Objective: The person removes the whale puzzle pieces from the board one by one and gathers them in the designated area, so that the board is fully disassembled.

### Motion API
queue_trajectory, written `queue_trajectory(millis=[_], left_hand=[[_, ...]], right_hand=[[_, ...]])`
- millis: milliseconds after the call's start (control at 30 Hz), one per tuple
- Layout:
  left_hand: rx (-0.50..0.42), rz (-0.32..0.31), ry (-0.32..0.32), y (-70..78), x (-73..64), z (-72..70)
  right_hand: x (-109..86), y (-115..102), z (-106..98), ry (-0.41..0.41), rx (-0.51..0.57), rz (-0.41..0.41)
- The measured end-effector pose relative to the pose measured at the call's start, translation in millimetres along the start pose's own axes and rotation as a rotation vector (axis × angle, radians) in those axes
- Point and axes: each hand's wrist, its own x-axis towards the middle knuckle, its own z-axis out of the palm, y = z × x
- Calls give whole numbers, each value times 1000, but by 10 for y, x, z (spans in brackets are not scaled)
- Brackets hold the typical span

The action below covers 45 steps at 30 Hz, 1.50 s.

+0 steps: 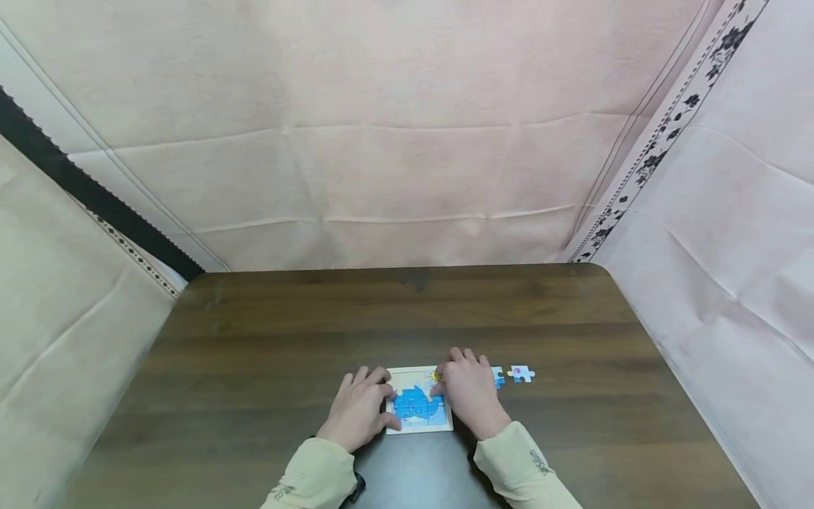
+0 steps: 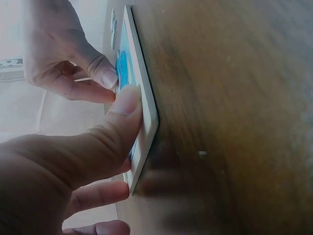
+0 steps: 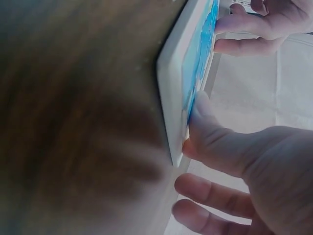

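Note:
A jigsaw board (image 1: 417,431) with a pale frame and a blue sea-animal picture lies flat on the table. At its left side, my left hand (image 1: 359,410) grips the frame; in the left wrist view, the thumb (image 2: 126,100) presses on the rim while other fingertips touch farther along the edge. My right hand (image 1: 470,390) covers the board's upper right part. Its thumb (image 3: 203,110) touches the picture, with the index fingertip close by at the frame. Whether a piece is between them is hidden. Just right of that hand lie two loose puzzle pieces, one blue (image 1: 498,377), one pale blue (image 1: 521,373).
The brown wooden table (image 1: 267,353) extends around the board on every side. A grey patch (image 1: 413,466) shows on the surface between the forearms. Pale cloth (image 1: 394,170) hangs behind the table and along both sides.

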Motion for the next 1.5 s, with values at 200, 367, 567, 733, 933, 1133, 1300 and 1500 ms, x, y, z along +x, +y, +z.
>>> queue_trajectory(millis=[200, 367, 567, 733, 933, 1133, 1300, 1500], left_hand=[[-6, -22, -12, -28, -42, -2], [4, -17, 15, -52, -87, 13], [20, 19, 56, -50, -97, 37], [30, 39, 61, -31, -54, 40], [30, 54, 53, -20, -28, 34], [43, 60, 40, -26, -23, 18], [48, 53, 38, -42, -19, 15], [52, 40, 39, -44, -7, 12]], right_hand=[[24, -48, 10, -17, 25, -6], [41, -85, 19, -16, 35, -27], [27, -53, 32, 28, 13, -54], [13, -2, 23, 36, 16, -51], [-3, 25, 25, 33, 36, -42], [-15, 17, 45, 22, 61, -23], [-3, 8, 42, 20, 65, -26], [27, 6, 24, 3, 69, -27]])
